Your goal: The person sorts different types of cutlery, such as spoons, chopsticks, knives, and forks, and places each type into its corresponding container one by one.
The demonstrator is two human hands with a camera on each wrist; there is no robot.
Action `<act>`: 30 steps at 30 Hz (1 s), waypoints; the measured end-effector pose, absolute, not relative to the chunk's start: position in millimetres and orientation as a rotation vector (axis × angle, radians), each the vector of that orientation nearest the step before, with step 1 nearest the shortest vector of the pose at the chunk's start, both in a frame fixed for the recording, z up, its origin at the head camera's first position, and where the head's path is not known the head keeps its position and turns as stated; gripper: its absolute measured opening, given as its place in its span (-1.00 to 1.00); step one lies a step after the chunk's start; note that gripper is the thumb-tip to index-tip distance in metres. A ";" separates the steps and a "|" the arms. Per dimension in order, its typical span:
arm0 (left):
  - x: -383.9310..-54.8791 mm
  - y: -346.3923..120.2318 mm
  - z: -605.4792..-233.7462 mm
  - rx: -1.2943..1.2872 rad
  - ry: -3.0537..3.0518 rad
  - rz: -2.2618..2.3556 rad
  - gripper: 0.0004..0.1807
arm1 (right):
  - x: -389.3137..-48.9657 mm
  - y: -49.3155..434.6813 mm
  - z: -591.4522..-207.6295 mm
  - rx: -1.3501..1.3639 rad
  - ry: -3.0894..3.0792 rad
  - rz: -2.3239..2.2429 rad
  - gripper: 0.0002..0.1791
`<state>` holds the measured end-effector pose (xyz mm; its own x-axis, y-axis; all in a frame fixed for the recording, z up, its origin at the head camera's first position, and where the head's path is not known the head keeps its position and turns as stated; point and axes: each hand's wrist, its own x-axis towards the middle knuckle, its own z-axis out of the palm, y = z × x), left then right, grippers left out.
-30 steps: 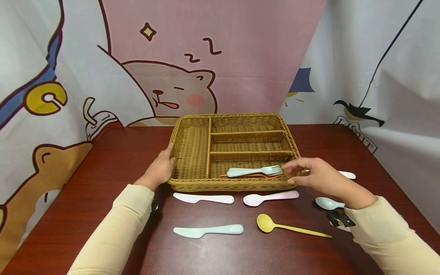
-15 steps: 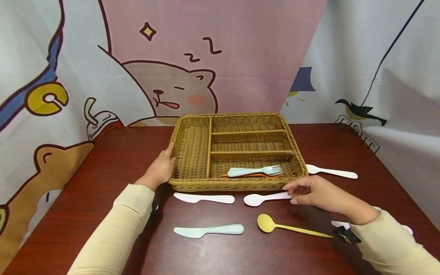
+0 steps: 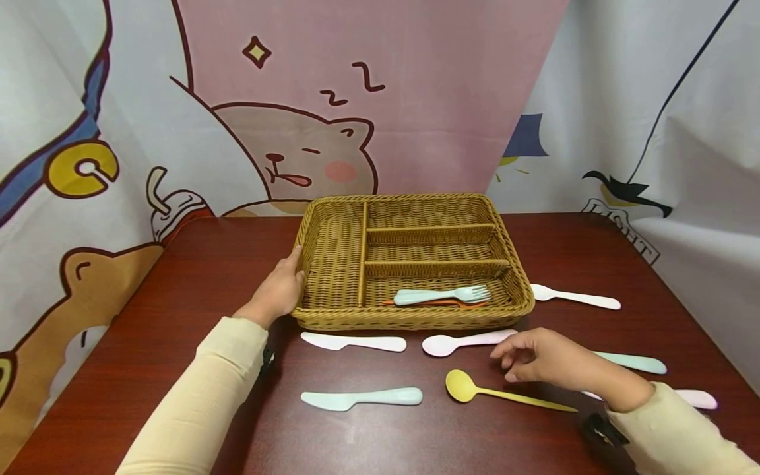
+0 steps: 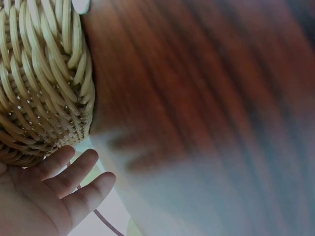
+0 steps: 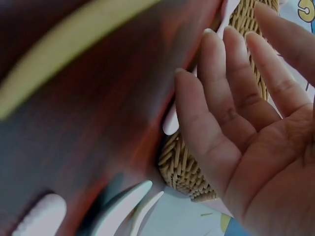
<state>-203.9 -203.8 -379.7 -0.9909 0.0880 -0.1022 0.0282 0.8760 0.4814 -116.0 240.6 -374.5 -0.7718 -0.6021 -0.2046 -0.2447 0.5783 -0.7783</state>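
Right hand (image 3: pixel 549 359): empty, fingers loosely bent, above the desk (image 3: pixel 356 435) near the pink spoon (image 3: pixel 466 341) and yellow spoon (image 3: pixel 501 394). Left hand (image 3: pixel 274 290): fingers extended against the left side of the wicker basket (image 3: pixel 410 320); thumb contact unclear. Spoons should be light, stiff, smooth; pinch mid-handle. Basket likely light, slightly springy; hold by rim. Obscured: orange utensil (image 3: pixel 472 305), mostly beneath the mint fork (image 3: pixel 442 295); mint handle (image 3: pixel 632 361), partly behind the right arm.
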 end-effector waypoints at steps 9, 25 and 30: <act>-204.0 -203.0 -378.1 0.080 2.917 0.740 -0.36 | -108.0 243.8 -383.6 -0.738 2.296 -1.061 -0.76; -204.0 -204.0 -379.9 0.096 2.915 0.754 -0.36 | -96.8 239.7 -386.2 -0.792 2.422 -0.919 -0.78; -203.5 -204.0 -379.4 0.096 2.912 0.755 -0.36 | -96.0 238.7 -388.7 -0.868 2.448 -0.891 -0.77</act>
